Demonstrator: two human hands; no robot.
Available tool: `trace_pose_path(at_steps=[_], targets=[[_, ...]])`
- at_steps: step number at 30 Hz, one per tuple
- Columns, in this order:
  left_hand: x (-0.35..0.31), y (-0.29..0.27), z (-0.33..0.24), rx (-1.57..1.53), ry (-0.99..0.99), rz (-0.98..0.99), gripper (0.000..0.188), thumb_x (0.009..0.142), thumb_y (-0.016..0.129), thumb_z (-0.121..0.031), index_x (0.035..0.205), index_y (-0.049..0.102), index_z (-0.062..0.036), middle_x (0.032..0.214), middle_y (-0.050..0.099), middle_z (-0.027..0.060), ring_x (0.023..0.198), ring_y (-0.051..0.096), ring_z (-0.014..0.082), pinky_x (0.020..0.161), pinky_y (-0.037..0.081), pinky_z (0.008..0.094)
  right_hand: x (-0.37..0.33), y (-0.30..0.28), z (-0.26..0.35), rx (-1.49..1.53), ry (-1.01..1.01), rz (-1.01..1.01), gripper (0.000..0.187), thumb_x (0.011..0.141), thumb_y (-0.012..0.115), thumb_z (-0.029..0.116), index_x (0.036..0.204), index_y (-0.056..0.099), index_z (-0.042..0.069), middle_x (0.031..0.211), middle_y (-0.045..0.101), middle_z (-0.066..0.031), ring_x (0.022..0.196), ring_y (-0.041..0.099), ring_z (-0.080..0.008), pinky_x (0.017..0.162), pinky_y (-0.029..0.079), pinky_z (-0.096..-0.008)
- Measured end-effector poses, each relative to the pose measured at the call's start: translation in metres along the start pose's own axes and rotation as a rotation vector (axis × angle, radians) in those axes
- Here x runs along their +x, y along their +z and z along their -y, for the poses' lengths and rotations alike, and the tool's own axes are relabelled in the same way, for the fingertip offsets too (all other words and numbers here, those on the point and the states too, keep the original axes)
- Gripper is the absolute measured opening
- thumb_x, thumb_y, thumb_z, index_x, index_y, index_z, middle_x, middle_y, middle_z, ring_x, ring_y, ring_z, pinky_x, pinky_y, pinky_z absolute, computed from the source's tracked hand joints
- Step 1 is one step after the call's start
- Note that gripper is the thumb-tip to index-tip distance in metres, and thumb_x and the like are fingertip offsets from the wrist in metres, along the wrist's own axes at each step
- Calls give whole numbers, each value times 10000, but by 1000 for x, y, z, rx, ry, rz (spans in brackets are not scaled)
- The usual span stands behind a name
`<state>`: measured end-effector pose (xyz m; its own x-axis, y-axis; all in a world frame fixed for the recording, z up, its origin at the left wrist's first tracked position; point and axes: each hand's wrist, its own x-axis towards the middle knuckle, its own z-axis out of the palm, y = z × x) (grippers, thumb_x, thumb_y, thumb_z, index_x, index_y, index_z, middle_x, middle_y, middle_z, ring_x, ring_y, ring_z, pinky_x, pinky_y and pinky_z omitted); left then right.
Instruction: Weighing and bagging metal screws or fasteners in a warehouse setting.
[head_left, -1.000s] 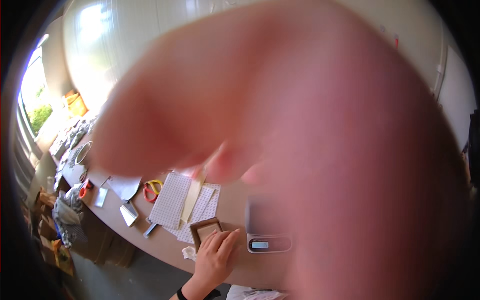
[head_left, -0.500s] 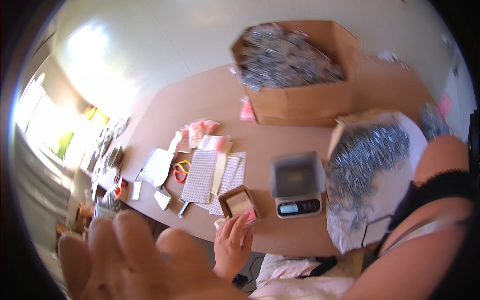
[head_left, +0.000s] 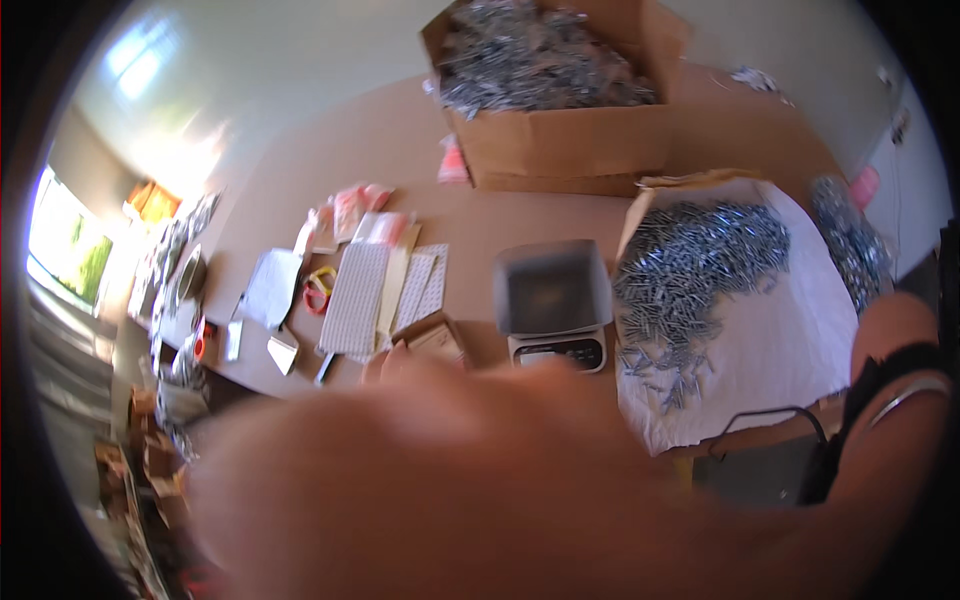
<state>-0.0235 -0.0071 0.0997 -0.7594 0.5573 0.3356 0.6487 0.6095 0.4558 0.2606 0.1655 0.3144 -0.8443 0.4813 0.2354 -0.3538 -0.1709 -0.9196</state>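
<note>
My right hand (head_left: pixel 400 450) is a large blurred shape close in front, crossing the lower middle; its fingers cannot be made out. Behind it, fingers of my left hand (head_left: pixel 385 363) show at the near left side of a small open cardboard box (head_left: pixel 437 325). The rest of that hand is hidden, so its grip cannot be told. Right of the box stands a digital scale (head_left: pixel 583 355) with a dark grey tray (head_left: pixel 552 290) on top; my right hand covers part of its front. A pile of small silvery screws or nails (head_left: pixel 700 250) lies on white sheeting (head_left: pixel 775 340) at the right.
A large carton (head_left: pixel 570 145) full of bagged metal pieces stands at the back. Left of the scale lie patterned sheets (head_left: pixel 358 295), pink-and-white packets (head_left: pixel 350 210), red-and-yellow scissors (head_left: pixel 318 290) and a grey-white scoop-like piece (head_left: pixel 270 287). A clear bag (head_left: pixel 850 235) sits at the far right.
My right hand has swung from the lower left toward the middle and now hides most of my left hand. The view has tilted, so the table's things sit higher and further left.
</note>
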Motion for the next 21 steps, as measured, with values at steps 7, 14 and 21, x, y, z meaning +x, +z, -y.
trace_pose_path(at_steps=[7,14,21], targets=[[-2,-34,-10,-866,161,-68,177,900,707,-101,1070,675,-59,1021,683,118,909,667,259,748,536,350,12,0,-7,19,111,178,661,889,710,568,1413,528,209,1136,523,-57,975,534,-211,873,478,-343],[-6,-135,-69,-1817,834,788,285,978,685,-287,1248,663,-199,842,688,108,590,645,161,451,456,237,9,-66,-25,317,437,547,501,999,596,484,1029,657,-12,877,616,-124,783,573,-298,999,396,-416],[21,-134,-96,-1687,1273,996,191,1011,580,-201,1172,670,-151,823,670,110,599,635,161,432,392,227,107,-37,-81,595,-427,1758,470,880,688,635,1058,762,207,1017,515,-30,995,510,-194,852,432,-341]])
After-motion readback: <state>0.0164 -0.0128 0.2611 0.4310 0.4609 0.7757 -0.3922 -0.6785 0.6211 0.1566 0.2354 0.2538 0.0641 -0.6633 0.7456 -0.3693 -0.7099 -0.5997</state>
